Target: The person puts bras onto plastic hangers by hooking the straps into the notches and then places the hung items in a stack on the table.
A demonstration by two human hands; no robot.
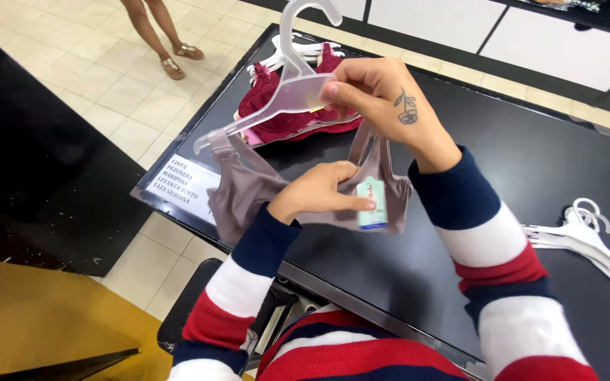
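My right hand (383, 99) grips the middle of a clear plastic hanger (284, 92), which is tilted with its hook pointing up. A taupe bra (245, 187) hangs from it, one strap clipped at the hanger's left end. My left hand (319, 190) pinches the bra's front, with my fingers on a small pale green tag (373, 204). Both hands are above the near part of a black table (503, 162).
A pile of dark red bras on clear hangers (287, 116) lies behind my hands. White hangers (594, 247) lie at the table's right. A white printed label (181, 180) sits on the left corner. A person's legs in sandals (171, 49) stand on the tiled floor.
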